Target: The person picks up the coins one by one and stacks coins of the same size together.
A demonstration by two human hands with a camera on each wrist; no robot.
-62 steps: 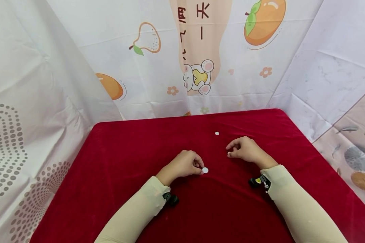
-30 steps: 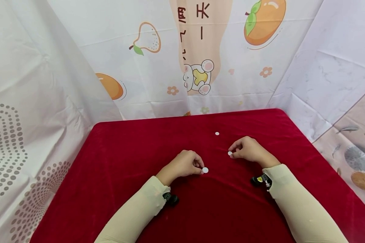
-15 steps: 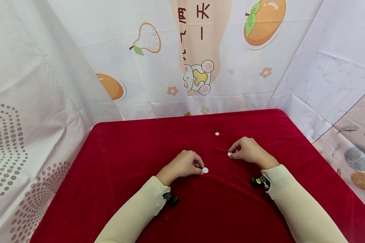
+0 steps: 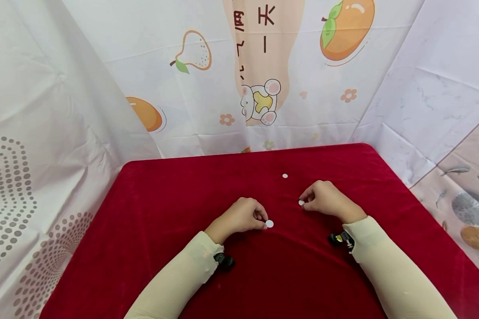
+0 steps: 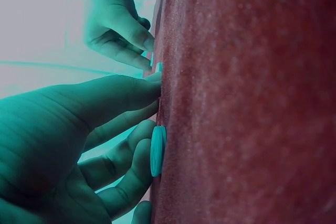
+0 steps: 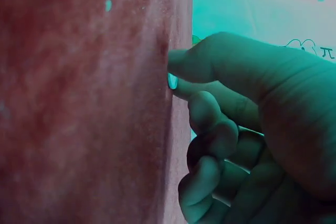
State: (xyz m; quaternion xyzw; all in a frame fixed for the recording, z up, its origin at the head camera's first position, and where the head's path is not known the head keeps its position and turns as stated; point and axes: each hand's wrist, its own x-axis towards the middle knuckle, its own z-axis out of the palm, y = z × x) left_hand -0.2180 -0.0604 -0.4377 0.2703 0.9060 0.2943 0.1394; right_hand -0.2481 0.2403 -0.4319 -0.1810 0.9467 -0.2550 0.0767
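My left hand (image 4: 242,215) is low over the red cloth, thumb and index finger pinching the edge of a flat white disc (image 4: 269,223). In the left wrist view another round disc (image 5: 157,150) stands out beside the curled fingers, close to the cloth; from the head view the hand hides it. Farther right, my right hand (image 4: 325,197) pinches a smaller-looking white disc (image 4: 301,202) between thumb and index finger. In the right wrist view only a sliver of that disc (image 6: 172,81) shows below the thumb tip, and the other fingers are curled in.
One more white disc (image 4: 285,176) lies flat on the red cloth (image 4: 191,186), beyond and between the hands. Printed curtains (image 4: 207,106) hang behind the table's far edge and along both sides. Dark wrist cameras (image 4: 225,262) stick out at both cuffs.
From about two to one second ago, my right hand shifted slightly right and its disc came more into sight. It has barely moved since. The left hand and the far disc stay put.
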